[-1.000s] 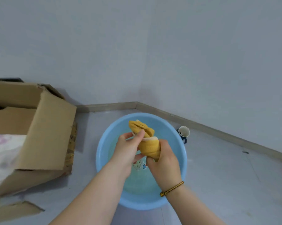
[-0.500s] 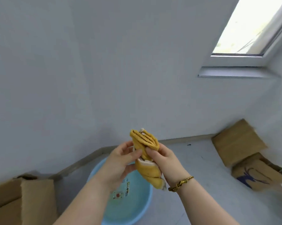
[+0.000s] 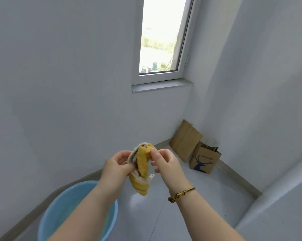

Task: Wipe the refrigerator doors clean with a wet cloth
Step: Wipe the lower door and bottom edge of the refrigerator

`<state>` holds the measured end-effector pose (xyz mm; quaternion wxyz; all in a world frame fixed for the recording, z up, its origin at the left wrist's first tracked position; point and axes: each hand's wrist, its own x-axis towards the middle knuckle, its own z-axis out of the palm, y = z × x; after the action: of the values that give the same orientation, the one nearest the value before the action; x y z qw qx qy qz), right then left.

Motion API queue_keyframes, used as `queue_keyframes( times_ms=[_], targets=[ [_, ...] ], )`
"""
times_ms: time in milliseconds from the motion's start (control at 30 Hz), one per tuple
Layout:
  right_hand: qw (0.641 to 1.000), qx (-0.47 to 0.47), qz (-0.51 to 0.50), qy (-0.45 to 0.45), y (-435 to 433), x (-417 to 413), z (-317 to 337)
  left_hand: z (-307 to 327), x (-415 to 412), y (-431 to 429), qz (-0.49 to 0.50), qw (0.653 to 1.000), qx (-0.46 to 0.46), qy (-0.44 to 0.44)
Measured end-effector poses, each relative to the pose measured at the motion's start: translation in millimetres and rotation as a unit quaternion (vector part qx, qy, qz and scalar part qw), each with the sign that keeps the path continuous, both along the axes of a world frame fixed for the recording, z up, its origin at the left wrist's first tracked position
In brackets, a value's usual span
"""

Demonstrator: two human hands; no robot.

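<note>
A yellow cloth with a white backing (image 3: 141,168) hangs twisted in front of me, held between both hands. My left hand (image 3: 118,165) grips its left side around the white edge. My right hand (image 3: 165,162) pinches its top corner with thumb and fingers; a braided bracelet sits on that wrist. The lower end of the cloth dangles free. A white surface at the lower right (image 3: 282,206) may be the refrigerator, but I cannot tell.
A light blue basin (image 3: 60,211) with water stands on the floor at the lower left, partly behind my left forearm. A cardboard box (image 3: 185,140) and a brown paper bag with a deer print (image 3: 205,158) sit in the far corner under a window (image 3: 159,37).
My view has swung up and to the right, away from the basin toward the window corner. Both hands have lifted the cloth out over the floor, and it has begun to untwist.
</note>
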<state>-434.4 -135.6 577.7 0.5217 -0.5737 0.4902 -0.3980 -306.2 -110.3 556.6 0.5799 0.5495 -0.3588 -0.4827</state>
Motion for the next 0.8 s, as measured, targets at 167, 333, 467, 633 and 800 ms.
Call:
queue_keyframes(
  times_ms=[167, 333, 467, 633, 800],
  targets=[
    [0.997, -0.040, -0.055, 0.029, 59.3, -85.1, -0.8, 10.8, -108.3, 31.5, -0.105, 0.993, -0.042, -0.024],
    [0.984, -0.048, -0.169, -0.011, 98.5, -201.9, 8.2, 16.3, -197.1, 54.9, -0.224, 0.971, -0.025, 0.075],
    [0.966, -0.054, -0.248, -0.046, 126.8, -271.1, 13.6, 21.2, -240.1, 54.3, -0.260, 0.957, 0.015, 0.126],
    [0.953, -0.046, -0.300, -0.017, 145.1, -320.2, 9.0, 23.3, -302.3, 61.4, -0.427, 0.898, 0.052, 0.088],
    [0.947, -0.037, -0.315, 0.042, 137.1, -339.5, -1.0, 8.6, -348.5, 49.6, -0.431, 0.900, 0.066, -0.015]
  ],
)
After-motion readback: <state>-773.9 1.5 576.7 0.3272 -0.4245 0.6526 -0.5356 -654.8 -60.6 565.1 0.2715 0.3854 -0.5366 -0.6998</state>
